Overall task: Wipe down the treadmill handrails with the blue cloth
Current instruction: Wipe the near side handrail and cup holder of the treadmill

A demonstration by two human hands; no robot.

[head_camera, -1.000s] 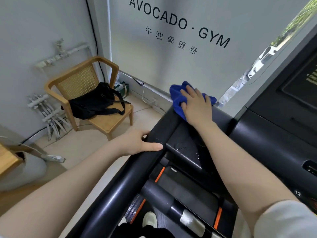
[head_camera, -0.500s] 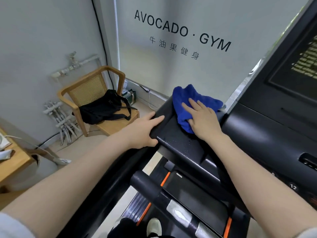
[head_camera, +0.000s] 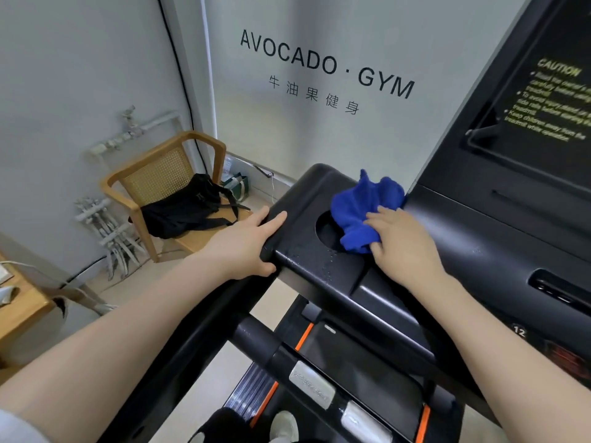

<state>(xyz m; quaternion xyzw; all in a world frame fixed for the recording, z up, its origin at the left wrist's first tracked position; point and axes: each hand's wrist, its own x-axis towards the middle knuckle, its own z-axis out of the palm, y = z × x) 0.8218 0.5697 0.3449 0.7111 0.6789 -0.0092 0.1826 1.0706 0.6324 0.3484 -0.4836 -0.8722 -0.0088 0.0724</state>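
Observation:
A crumpled blue cloth (head_camera: 364,209) lies on the black treadmill's left console tray (head_camera: 297,241), partly over a round cup recess (head_camera: 324,231). My right hand (head_camera: 403,247) presses down on the cloth's near edge. My left hand (head_camera: 246,244) grips the tray's outer left edge where the black left handrail (head_camera: 179,362) meets it. Water droplets speckle the tray near my right wrist. A black front crossbar with silver grip pads (head_camera: 307,382) runs below the tray.
The treadmill console screen (head_camera: 540,97) rises at the right. A wooden chair (head_camera: 160,187) with a black bag (head_camera: 185,209) stands at the left wall, white pipes beside it. A wooden table corner (head_camera: 19,308) sits far left. A lettered wall stands close behind the treadmill.
My right hand has dragged the cloth from the tray's far corner back over the cup recess. My left hand has slid up the handrail onto the tray's edge. The camera has moved closer.

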